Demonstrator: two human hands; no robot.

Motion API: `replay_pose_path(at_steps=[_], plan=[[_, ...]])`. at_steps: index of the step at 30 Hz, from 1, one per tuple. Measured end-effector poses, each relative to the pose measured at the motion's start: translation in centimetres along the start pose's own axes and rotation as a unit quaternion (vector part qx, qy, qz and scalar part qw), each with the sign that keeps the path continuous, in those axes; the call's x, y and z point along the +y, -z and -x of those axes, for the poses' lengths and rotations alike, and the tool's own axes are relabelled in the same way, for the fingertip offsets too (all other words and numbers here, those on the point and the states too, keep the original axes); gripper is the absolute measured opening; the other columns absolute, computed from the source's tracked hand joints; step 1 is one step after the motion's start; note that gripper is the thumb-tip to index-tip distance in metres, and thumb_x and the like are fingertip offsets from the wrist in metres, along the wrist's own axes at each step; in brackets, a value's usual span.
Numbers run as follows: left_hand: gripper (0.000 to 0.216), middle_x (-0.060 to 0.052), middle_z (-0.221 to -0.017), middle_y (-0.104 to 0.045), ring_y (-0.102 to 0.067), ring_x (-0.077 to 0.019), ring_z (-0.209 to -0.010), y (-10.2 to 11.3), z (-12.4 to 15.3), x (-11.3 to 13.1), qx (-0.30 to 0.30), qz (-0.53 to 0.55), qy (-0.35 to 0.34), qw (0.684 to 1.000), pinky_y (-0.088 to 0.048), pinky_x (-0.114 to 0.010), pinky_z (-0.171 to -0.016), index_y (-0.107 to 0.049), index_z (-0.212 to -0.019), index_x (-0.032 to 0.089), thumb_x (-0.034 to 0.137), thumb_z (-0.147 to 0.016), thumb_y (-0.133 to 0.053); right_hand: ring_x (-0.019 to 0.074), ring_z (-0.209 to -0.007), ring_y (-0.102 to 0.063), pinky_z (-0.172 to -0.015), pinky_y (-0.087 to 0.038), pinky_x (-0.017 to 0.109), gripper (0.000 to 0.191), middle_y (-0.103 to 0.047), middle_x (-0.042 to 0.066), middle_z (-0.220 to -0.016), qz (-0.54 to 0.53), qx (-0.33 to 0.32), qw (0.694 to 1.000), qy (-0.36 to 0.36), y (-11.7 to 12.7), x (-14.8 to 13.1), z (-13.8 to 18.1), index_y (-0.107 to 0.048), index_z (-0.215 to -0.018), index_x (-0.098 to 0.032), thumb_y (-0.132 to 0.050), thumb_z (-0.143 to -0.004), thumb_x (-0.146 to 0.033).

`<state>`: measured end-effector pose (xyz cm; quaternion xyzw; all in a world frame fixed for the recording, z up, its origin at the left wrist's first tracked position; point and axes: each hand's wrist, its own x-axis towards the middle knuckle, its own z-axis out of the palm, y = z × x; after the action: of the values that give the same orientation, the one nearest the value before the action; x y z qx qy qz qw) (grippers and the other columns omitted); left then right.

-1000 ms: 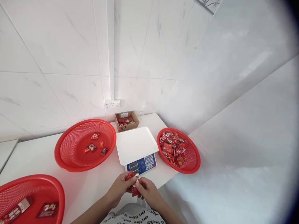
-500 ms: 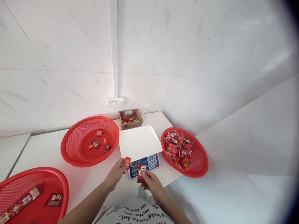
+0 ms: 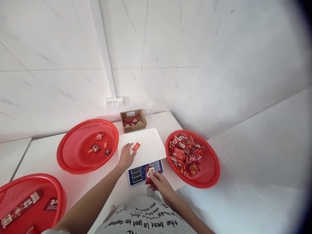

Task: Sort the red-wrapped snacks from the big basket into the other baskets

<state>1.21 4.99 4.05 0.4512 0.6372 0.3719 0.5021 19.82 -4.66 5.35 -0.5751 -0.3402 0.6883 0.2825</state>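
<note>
My left hand (image 3: 126,156) is over the white weighing tray (image 3: 152,143), its thumb and fingers apart. Just beyond the fingertips, a small red-orange snack packet (image 3: 136,147) appears to lie on the tray. In front of the scale's blue keypad panel (image 3: 136,175), my right hand (image 3: 158,181) pinches a dark red snack packet (image 3: 149,174) with a white label. That packet hides part of the keys.
A red basket (image 3: 214,175) heaped with snack packets stands right of the scale. To the left, two red baskets (image 3: 60,146) hold a few packets. Behind the scale sits a cardboard box (image 3: 134,129) with more packets. A wall socket (image 3: 114,102) is above the table.
My left hand has moved forward from near the panel to over the tray and let go of the small red-orange packet. My right hand keeps the dark red packet. The view has shifted slightly.
</note>
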Motion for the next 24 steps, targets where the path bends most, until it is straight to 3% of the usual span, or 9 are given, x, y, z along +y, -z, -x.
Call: replay_pose_path(at_steps=[2, 5, 7, 9, 13, 15, 17, 20, 24], plan=[[0.039, -0.012, -0.130, -0.053, -0.036, -0.0285, -0.129, -0.5, 1.5, 0.1, -0.023, 0.000, 0.010, 1.000, -0.027, -0.040, -0.106, -0.062, -0.107, 0.018, 0.037, -0.072, -0.065, 0.0104, -0.057, -0.052, -0.054, -0.037, 0.024, 0.051, -0.061, 0.000, -0.067, 0.005, -0.014, 1.000, 0.003, 0.4, -0.3, -0.5, -0.053, -0.076, -0.018, -0.060, -0.065, -0.067], [0.036, -0.010, -0.099, -0.069, -0.060, -0.0267, -0.099, -1.9, 4.8, 0.3, -0.103, 0.016, 0.043, 0.994, -0.043, -0.039, -0.091, -0.067, -0.095, 0.017, 0.047, -0.075, -0.062, 0.0106, -0.057, -0.053, -0.056, -0.040, 0.025, 0.047, -0.061, -0.001, -0.070, 0.027, -0.063, 0.998, 0.014, 0.8, -0.5, -1.3, -0.054, -0.079, -0.018, -0.059, -0.068, -0.064], [0.040, -0.006, -0.078, -0.070, -0.063, -0.0223, -0.075, -3.0, 6.8, 0.3, -0.157, 0.033, 0.064, 0.985, -0.049, -0.036, -0.075, -0.068, -0.089, 0.016, 0.052, -0.078, -0.056, 0.0119, -0.058, -0.055, -0.057, -0.042, 0.026, 0.040, -0.062, 0.000, -0.070, 0.069, -0.112, 0.991, 0.021, 1.0, -0.5, -1.9, -0.055, -0.080, -0.018, -0.058, -0.072, -0.058], [0.043, -0.004, -0.072, -0.069, -0.062, -0.0195, -0.067, -3.7, 8.0, 0.3, -0.169, 0.078, 0.084, 0.979, -0.049, -0.034, -0.070, -0.068, -0.089, 0.015, 0.053, -0.081, -0.050, 0.0150, -0.062, -0.058, -0.059, -0.045, 0.028, 0.031, -0.064, 0.002, -0.072, 0.141, -0.156, 0.977, 0.038, 1.3, -0.7, -2.7, -0.059, -0.080, -0.017, -0.055, -0.077, -0.048], [0.040, -0.006, -0.087, -0.070, -0.063, -0.0205, -0.084, -3.4, 8.3, 0.2, -0.062, 0.190, 0.156, 0.967, -0.048, -0.034, -0.083, -0.065, -0.093, 0.016, 0.052, -0.078, -0.058, 0.0230, -0.093, -0.061, -0.084, -0.045, 0.036, 0.024, -0.068, 0.011, -0.097, 0.342, -0.095, 0.918, 0.180, 1.8, -2.6, -5.3, -0.067, -0.096, -0.016, -0.049, -0.083, -0.027], [0.040, -0.007, -0.089, -0.069, -0.064, -0.0215, -0.089, -2.6, 8.1, 0.2, -0.008, 0.220, 0.206, 0.954, -0.049, -0.035, -0.083, -0.063, -0.095, 0.016, 0.052, -0.076, -0.060, 0.0256, -0.113, -0.052, -0.097, -0.039, 0.039, 0.032, -0.061, 0.013, -0.119, 0.442, -0.065, 0.855, 0.264, 1.5, -4.1, -7.2, -0.062, -0.113, -0.016, -0.049, -0.085, -0.023], [0.038, -0.009, -0.092, -0.068, -0.064, -0.0218, -0.091, -2.0, 8.1, 0.3, 0.025, 0.244, 0.237, 0.940, -0.051, -0.035, -0.081, -0.061, -0.097, 0.016, 0.049, -0.078, -0.061, 0.0285, -0.130, -0.035, -0.105, -0.031, 0.042, 0.041, -0.045, 0.015, -0.139, 0.514, -0.098, 0.785, 0.333, 0.9, -5.5, -9.2, -0.054, -0.126, -0.016, -0.052, -0.086, -0.025], [0.028, -0.011, -0.095, -0.068, -0.065, -0.0207, -0.089, -2.0, 8.4, 0.6, 0.061, 0.268, 0.258, 0.926, -0.053, -0.033, -0.079, -0.059, -0.098, 0.017, 0.038, -0.080, -0.062, 0.0299, -0.140, -0.016, -0.110, -0.020, 0.051, 0.050, -0.029, 0.012, -0.150, 0.587, -0.160, 0.716, 0.342, -0.1, -6.7, -12.1, -0.043, -0.136, -0.018, -0.051, -0.088, -0.030], [0.016, -0.007, -0.094, -0.067, -0.066, -0.0169, -0.085, -3.7, 9.1, 0.7, 0.108, 0.291, 0.267, 0.912, -0.053, -0.029, -0.081, -0.057, -0.096, 0.020, 0.022, -0.081, -0.062, 0.0287, -0.142, -0.010, -0.110, -0.007, 0.058, 0.054, -0.026, 0.011, -0.152, 0.629, -0.162, 0.698, 0.301, 0.1, -6.7, -14.3, -0.035, -0.140, -0.018, -0.047, -0.090, -0.033]])
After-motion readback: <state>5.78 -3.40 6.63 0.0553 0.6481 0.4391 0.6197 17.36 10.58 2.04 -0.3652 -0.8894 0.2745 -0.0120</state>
